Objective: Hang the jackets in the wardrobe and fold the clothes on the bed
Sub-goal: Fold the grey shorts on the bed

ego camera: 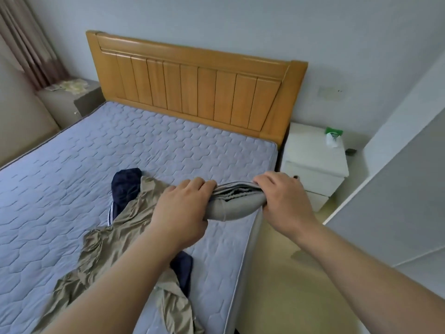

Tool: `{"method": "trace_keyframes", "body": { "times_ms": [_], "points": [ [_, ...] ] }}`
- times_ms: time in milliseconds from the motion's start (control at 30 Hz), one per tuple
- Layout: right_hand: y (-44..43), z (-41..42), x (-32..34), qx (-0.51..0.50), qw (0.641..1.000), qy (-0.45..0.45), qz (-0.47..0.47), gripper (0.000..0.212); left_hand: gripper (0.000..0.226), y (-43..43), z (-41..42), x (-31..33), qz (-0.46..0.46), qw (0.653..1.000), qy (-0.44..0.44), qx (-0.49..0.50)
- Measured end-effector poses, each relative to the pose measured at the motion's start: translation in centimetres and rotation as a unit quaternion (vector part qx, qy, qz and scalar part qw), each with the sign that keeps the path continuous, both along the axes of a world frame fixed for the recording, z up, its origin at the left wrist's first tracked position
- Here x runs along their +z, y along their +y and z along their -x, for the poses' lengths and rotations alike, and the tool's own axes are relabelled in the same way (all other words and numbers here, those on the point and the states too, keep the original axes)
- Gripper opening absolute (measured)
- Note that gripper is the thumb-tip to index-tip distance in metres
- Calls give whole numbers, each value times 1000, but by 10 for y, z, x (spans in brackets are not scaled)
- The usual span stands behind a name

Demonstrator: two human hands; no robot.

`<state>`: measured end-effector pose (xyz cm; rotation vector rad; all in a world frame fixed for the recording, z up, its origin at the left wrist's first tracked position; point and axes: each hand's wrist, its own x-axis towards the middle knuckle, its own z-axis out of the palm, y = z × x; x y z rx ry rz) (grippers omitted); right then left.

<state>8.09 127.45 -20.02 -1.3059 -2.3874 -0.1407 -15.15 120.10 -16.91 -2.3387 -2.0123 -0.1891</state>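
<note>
left hand (183, 206) | right hand (283, 201) | both grip folded grey garment (237, 201)

A home bedroom: quilted bed (168, 141) with wooden headboard (192, 85); white nightstand (313, 165) (curtain (26, 39) at left).

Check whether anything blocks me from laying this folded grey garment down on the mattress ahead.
Nothing visible does. The mattress beyond the grey garment, gripped by left hand and right hand, is bare quilting; the khaki garment and navy garment lie further left.
</note>
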Motion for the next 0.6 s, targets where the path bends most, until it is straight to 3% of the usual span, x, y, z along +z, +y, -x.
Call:
{"method": "trace_keyframes", "body": {
  "times_ms": [267, 600],
  "points": [
    [15, -101, 64, -158, 982, 16, -100, 46, 67, 85, -87, 61, -86, 984, -18, -152],
    [-44, -232, 152, -385, 894, -33, -227, 52, 63, 133, -241, 147, -186, 910, -33, -369]
  ]
}}
